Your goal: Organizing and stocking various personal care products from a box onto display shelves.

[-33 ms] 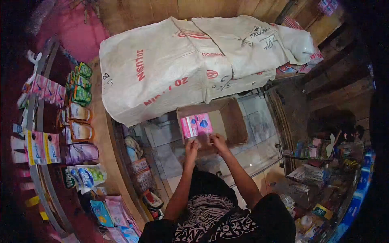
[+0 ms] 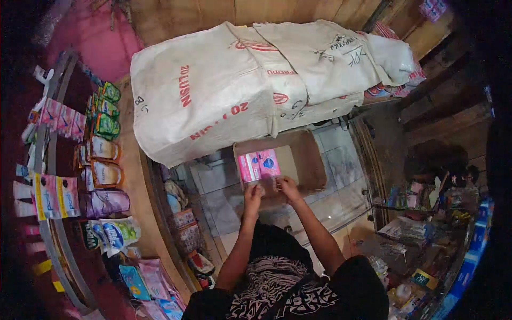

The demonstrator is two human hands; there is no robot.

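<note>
A pink packet [image 2: 258,165] with blue and white patches shows inside an open cardboard box [image 2: 314,160], toward its left side. My left hand [image 2: 253,196] is at the box's near left, closed, its fingertips close to the packet's near end. To its right, my right hand [image 2: 288,188] is also closed, fingers bent together by the packet's near right corner. What the fingertips pinch is too small and dim to make out. Behind the hands, the near wall of the box is partly hidden.
Large white woven sacks [image 2: 213,80] lie beyond the box. Hanging sachets and pouches [image 2: 106,173] line the left shelf. Grey floor tiles [image 2: 341,154] surround the box. On the right stands a glass-topped counter with small packaged goods [image 2: 408,229].
</note>
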